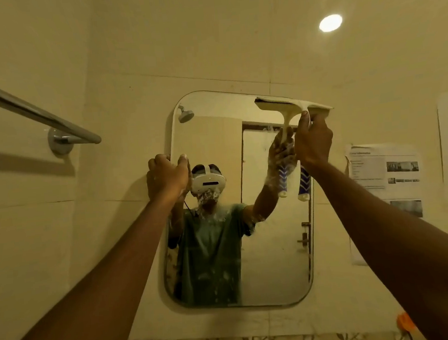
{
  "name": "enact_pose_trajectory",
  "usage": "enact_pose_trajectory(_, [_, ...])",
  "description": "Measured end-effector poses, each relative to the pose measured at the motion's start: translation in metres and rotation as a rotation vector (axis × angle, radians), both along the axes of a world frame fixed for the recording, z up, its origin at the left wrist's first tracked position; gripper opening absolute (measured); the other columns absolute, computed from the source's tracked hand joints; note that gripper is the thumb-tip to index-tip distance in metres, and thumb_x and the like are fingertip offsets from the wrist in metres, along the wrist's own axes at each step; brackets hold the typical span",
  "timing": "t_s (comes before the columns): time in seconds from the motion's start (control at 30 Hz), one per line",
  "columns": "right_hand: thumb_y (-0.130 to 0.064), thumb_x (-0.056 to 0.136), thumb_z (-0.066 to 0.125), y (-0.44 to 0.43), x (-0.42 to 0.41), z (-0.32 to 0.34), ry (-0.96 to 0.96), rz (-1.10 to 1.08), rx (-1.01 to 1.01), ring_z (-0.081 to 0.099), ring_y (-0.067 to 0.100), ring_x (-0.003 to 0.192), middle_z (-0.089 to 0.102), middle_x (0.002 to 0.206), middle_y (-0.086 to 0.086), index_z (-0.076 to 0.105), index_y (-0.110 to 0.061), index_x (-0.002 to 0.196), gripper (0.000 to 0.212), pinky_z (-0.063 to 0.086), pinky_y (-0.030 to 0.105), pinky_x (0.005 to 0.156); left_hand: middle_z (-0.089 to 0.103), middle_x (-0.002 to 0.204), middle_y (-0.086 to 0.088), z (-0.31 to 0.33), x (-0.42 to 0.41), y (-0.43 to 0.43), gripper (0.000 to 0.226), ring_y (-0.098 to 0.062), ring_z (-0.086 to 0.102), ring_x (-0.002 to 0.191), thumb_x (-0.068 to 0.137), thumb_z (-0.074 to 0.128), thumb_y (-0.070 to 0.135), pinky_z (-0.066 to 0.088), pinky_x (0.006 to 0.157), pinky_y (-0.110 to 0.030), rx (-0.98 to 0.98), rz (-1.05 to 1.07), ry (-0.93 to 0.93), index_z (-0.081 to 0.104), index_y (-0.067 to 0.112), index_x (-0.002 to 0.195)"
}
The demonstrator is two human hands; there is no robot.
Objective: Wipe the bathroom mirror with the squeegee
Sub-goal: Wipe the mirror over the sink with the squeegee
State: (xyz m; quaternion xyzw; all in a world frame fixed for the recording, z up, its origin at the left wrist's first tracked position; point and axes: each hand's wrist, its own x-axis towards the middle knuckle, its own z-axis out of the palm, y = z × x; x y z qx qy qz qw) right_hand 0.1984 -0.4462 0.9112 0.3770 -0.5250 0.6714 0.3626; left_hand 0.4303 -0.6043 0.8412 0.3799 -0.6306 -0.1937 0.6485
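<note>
On my feed, a cream tiled wall (208,50) fills the view, with a rounded rectangular mirror (277,246) hung at its centre. White soapy smears cloud the middle and lower glass.

Both bare arms reach up towards the mirror. The left arm (105,273) rises from below and left of the mirror to its left edge. The right arm (396,223) rises from below and right of the mirror to its top right corner.

A chrome towel rail (33,109) is mounted left of the mirror. Printed paper sheets (383,170) are stuck to the wall just right of the mirror.

The left hand (167,174) grips the mirror's left edge about a third of the way down. Its fingers curl round the rim and the thumb lies on the front of the glass.

The right hand (313,141), back towards me, is closed round the handle of the squeegee (293,105), just below the head. The white blade lies across the mirror's top right corner, tilted with its right end lower and overhanging the mirror's right edge. I cannot tell whether the blade touches the glass. The blue and white end of the handle hangs below the wrist.

A round light (330,22) glows above the mirror's right side.
</note>
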Motion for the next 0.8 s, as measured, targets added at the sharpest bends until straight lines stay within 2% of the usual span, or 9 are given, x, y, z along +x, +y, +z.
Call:
enact_pose_trajectory(0.13, [-0.039,0.104,0.030,-0.006,-0.009,0.009,-0.014,-0.085,0.100,0.056,0.021,0.077,0.057,0.089,0.006,0.054,-0.008,0.119,0.042,0.038,0.027,0.062,0.056,0.121,-0.010,0.004,-0.004,-0.009,0.053,-0.029,0.055,0.107,0.089,0.047,0.054,0.047,0.093,-0.046,0.011,-0.028,0.023,0.052,0.011,0.120])
enact_pose_trajectory(0.2, [-0.039,0.104,0.027,-0.010,-0.012,0.010,-0.015,-0.127,0.150,0.055,0.023,0.075,0.056,0.088,0.006,0.052,-0.009,0.120,0.043,0.038,0.028,0.059,0.058,0.118,-0.010,0.004,-0.004,-0.016,0.051,-0.028,0.056,0.105,0.090,0.046,0.054,0.048,0.090,-0.043,0.007,-0.025,0.031,0.054,0.011,0.117])
enact_pose_trajectory(0.37, [-0.041,0.104,0.025,-0.009,-0.016,0.003,0.014,-0.166,0.187,0.057,0.019,0.070,0.058,0.084,0.002,0.052,-0.012,0.118,0.042,0.038,0.027,0.056,0.061,0.094,-0.005,0.007,-0.006,-0.026,0.038,-0.020,0.052,0.083,0.095,0.043,0.047,0.037,0.070,-0.033,-0.011,-0.007,0.064,0.059,0.013,0.095])
enact_pose_trajectory(0.47, [-0.041,0.104,0.027,-0.007,-0.019,-0.029,0.022,-0.114,0.204,0.061,0.015,0.063,0.059,0.073,-0.001,0.049,-0.018,0.104,0.032,0.041,0.024,0.049,0.062,0.095,-0.007,0.006,-0.006,-0.029,0.044,-0.020,0.052,0.084,0.097,0.039,0.045,0.037,0.071,-0.033,-0.015,0.002,0.067,0.062,0.008,0.104])
enact_pose_trajectory(0.6, [-0.042,0.104,0.029,-0.006,-0.014,-0.095,-0.041,-0.038,0.233,0.065,0.018,0.058,0.062,0.071,0.004,0.049,-0.020,0.095,0.031,0.053,0.031,0.048,0.065,0.101,-0.010,0.006,-0.003,-0.027,0.044,-0.020,0.053,0.085,0.099,0.037,0.043,0.039,0.072,-0.034,-0.010,-0.013,0.068,0.062,0.007,0.107])
enact_pose_trajectory(0.73, [-0.044,0.103,0.029,0.006,-0.008,-0.113,-0.044,-0.080,0.262,0.058,0.008,0.045,0.059,0.066,0.001,0.049,-0.024,0.090,0.031,0.042,0.013,0.036,0.065,0.094,-0.010,0.000,0.000,-0.023,0.041,-0.018,0.053,0.077,0.100,0.037,0.038,0.038,0.061,-0.026,-0.076,0.004,0.070,0.064,0.007,0.100])
enact_pose_trajectory(0.8, [-0.044,0.103,0.029,0.012,-0.007,-0.091,-0.039,-0.070,0.300,0.056,0.009,0.040,0.058,0.065,0.002,0.051,-0.020,0.088,0.035,0.044,0.018,0.033,0.065,0.087,-0.011,-0.006,0.001,-0.025,0.044,-0.018,0.053,0.072,0.100,0.036,0.038,0.036,0.056,-0.026,-0.123,0.018,0.064,0.065,0.006,0.093])
